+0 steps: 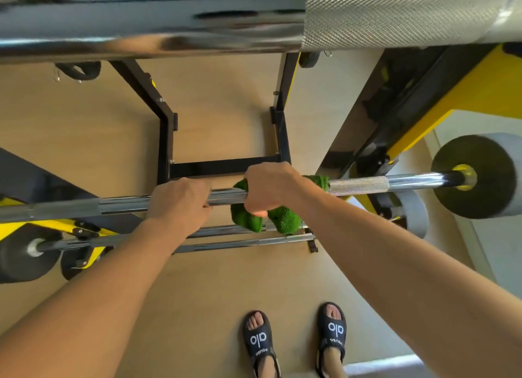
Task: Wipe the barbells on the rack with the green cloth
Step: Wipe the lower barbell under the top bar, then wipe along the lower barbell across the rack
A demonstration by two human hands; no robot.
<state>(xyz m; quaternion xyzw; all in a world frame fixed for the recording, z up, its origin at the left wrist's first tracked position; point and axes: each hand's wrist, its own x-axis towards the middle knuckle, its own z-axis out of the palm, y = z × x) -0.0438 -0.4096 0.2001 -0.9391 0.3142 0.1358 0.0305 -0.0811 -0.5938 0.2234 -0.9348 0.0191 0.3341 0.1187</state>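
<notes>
A person leans over a barbell rack [166,140], both bare arms reaching down to a chrome barbell [409,181] that runs left to right across the middle of the view. The right hand [271,189] is wrapped around the bar with the green cloth [284,221] bunched between palm and steel, its fingers curled under and its folds hanging just below the bar and poking out on either side of the fist. Just to its left, with a short bare stretch of bar between them, the left hand [179,202] grips the same bar directly, fingers curled over the top.

To the right of the cloth the knurled section and a smooth sleeve lie uncovered as far as the black weight plate [474,177] at the bar's end. To the left the bar continues bare to the frame's edge. Two more barbells [243,243] lie on lower rungs, just beneath the hands, and another bar [395,18] crosses the top of the view very near the camera. The rack's yellow-and-black uprights [440,100] flank the right side. The person's sandalled feet [296,341] stand on tan floor [84,115], well back from the rack's base.
</notes>
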